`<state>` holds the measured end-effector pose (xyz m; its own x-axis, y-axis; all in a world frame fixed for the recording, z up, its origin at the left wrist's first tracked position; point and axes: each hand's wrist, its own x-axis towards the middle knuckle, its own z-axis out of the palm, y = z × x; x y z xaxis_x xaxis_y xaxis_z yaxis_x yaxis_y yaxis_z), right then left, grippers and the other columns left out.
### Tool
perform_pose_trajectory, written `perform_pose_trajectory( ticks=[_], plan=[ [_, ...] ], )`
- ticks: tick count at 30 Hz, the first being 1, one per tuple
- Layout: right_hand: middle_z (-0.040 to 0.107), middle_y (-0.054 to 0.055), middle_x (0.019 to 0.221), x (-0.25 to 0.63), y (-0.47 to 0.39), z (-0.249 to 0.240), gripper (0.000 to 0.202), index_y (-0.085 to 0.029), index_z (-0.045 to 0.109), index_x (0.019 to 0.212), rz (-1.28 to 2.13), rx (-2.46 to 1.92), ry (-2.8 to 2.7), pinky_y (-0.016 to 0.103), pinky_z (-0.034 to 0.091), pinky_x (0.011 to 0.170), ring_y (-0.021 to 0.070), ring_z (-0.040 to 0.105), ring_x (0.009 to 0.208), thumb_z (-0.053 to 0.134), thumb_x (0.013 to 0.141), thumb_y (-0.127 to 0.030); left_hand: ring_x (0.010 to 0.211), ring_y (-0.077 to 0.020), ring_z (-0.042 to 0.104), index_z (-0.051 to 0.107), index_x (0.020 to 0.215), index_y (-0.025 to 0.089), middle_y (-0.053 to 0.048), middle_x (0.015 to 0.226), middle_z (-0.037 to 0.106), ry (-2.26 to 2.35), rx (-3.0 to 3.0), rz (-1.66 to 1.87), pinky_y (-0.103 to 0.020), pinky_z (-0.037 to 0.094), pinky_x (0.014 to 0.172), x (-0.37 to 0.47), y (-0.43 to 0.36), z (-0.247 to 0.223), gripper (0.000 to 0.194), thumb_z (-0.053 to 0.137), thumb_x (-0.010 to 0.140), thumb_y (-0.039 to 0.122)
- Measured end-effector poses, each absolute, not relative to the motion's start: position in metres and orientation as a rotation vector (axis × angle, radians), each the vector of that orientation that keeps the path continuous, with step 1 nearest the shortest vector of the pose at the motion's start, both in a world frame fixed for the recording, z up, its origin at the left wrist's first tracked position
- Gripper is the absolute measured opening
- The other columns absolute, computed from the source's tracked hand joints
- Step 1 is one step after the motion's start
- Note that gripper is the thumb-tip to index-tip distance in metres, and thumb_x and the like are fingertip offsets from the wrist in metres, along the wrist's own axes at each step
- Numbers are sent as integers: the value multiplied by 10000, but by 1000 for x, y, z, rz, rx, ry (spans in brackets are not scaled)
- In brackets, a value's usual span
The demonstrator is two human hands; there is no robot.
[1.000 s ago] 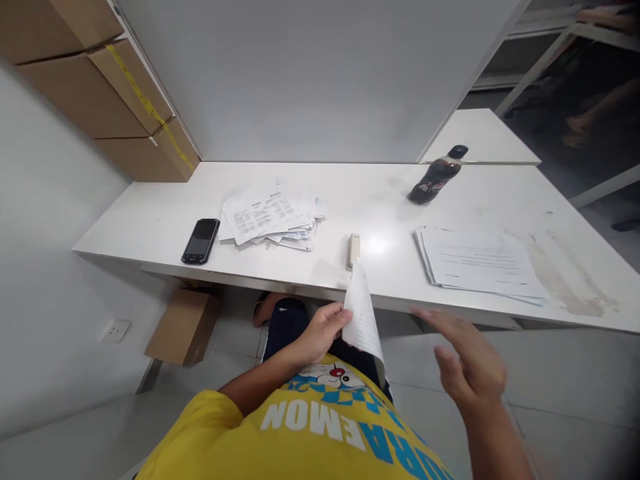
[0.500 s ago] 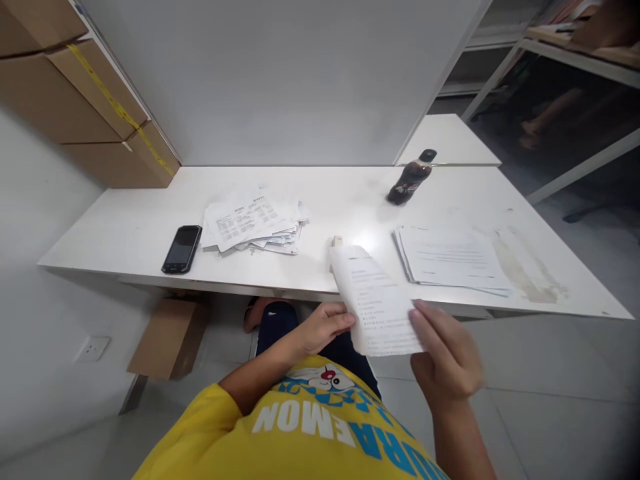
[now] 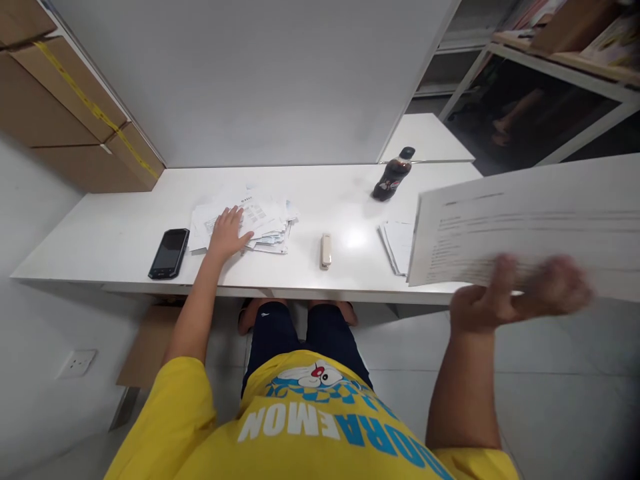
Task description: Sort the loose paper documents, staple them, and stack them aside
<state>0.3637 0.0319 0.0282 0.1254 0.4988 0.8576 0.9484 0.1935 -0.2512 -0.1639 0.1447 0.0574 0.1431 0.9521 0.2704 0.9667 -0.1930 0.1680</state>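
Observation:
My left hand lies with fingers spread on a messy pile of printed papers at the left of the white desk. At the right, my right hand is blurred by motion and holds a printed sheet of paper. That sheet is raised above the desk and covers most of a stack of papers. Between the two piles stands a small cream stapler, apart from both hands.
A black phone lies left of the messy pile. Toward the back right stands a dark cola bottle. Cardboard boxes are stacked at the left, and a grey panel rises behind the desk.
My left hand has let go of the sheet and moved left onto the messy pile. My right hand has carried the sheet right and up, uncovering the stapler.

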Motion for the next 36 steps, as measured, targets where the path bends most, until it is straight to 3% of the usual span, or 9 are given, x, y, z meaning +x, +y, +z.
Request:
perform_pose_trajectory(
  ticks=[3, 5, 9, 15, 21, 26, 30, 33, 36],
  plan=[
    [575, 161, 1348, 347, 46, 12, 420, -190, 670, 1199, -821, -1440, -1495, 615, 314, 1048, 356, 454, 1306, 370, 907, -213, 1465, -307, 259, 424, 1438, 116, -137, 1543, 379, -1911, -2332, -454, -479, 187, 1189, -178, 152, 40, 626, 393, 939, 492],
    [614, 150, 1310, 341, 48, -1, 440, -184, 669, 1195, -724, -1517, -1599, 563, 364, 1040, 316, 517, 1261, 385, 861, -142, 1449, -284, 305, 467, 1408, 121, -138, 1511, 430, -1862, -2316, -537, -462, 207, 1185, -179, 151, 30, 589, 349, 961, 486],
    [611, 143, 1324, 346, 42, -17, 468, -191, 655, 1206, -586, -1631, -1583, 555, 331, 1077, 304, 507, 1286, 419, 805, -135, 1422, -278, 361, 531, 1354, 134, -152, 1454, 500, -1803, -2310, -681, -468, 247, 1168, -180, 150, 25, 547, 354, 966, 477],
    [610, 150, 1321, 373, 50, -11, 477, -187, 642, 1217, -645, -1695, -1471, 523, 328, 1087, 282, 471, 1324, 389, 816, -131, 1422, -310, 358, 546, 1343, 196, -128, 1458, 501, -1709, -2387, -726, -498, 238, 1173, -184, 156, 25, 609, 527, 865, 573],
    [593, 133, 1355, 380, 67, -18, 444, -168, 659, 1176, -480, -1801, -1666, 481, 306, 1115, 255, 446, 1337, 404, 814, -147, 1419, -311, 362, 568, 1294, 196, -126, 1400, 561, -1703, -2376, -755, -527, 225, 1173, -179, 152, 28, 545, 496, 889, 553],
    [548, 159, 1396, 378, 65, -28, 470, -160, 666, 1150, -263, -2023, -1604, 593, 232, 1117, 303, 405, 1353, 437, 740, -130, 1222, -264, 560, 586, 1201, 145, -141, 1191, 675, -1809, -2241, -923, -497, 329, 1118, -165, 143, 46, 449, 322, 972, 425],
    [515, 160, 1431, 371, 51, -14, 539, -181, 643, 1209, -160, -1992, -1567, 681, 195, 1098, 339, 380, 1370, 449, 711, -111, 1041, -256, 624, 589, 1105, 106, -157, 1016, 686, -1849, -2038, -1055, -498, 408, 1015, -148, 110, 47, 430, 245, 996, 341],
    [586, 147, 1356, 344, 29, 3, 485, -185, 669, 1165, -39, -1788, -1519, 623, 259, 1110, 320, 454, 1319, 451, 736, -123, 955, -258, 647, 590, 1007, 136, -161, 907, 676, -1817, -1791, -1210, -457, 474, 892, -124, 67, 33, 375, 257, 1005, 306],
    [694, 128, 1161, 289, 7, 16, 336, -198, 707, 1069, 378, -1593, -1348, 525, 405, 1044, 293, 594, 1145, 516, 795, -239, 916, -224, 669, 576, 947, 190, -116, 889, 692, -1532, -1856, -1338, -398, 510, 833, -97, 26, 20, 179, 409, 973, 249]
  ],
)
